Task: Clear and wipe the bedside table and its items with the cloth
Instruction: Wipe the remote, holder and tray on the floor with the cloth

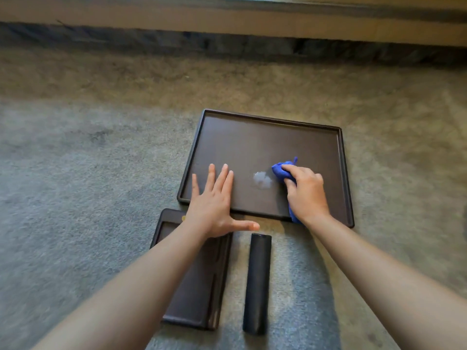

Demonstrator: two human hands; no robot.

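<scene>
A large dark brown tray (265, 137) lies flat on the carpet. My left hand (214, 200) rests palm down on its near left part, fingers spread, holding nothing. My right hand (305, 193) presses a bunched blue cloth (281, 169) onto the tray's right half. A small whitish wet patch (262, 180) sits on the tray just left of the cloth. A smaller dark tray (197, 294) lies under my left forearm, partly hidden. A black cylinder (256, 281) lies on the carpet beside it.
Grey-beige carpet (101, 160) spreads all around the trays. A dark strip and a pale wooden base (227, 24), perhaps of a bed, run along the far edge of the view.
</scene>
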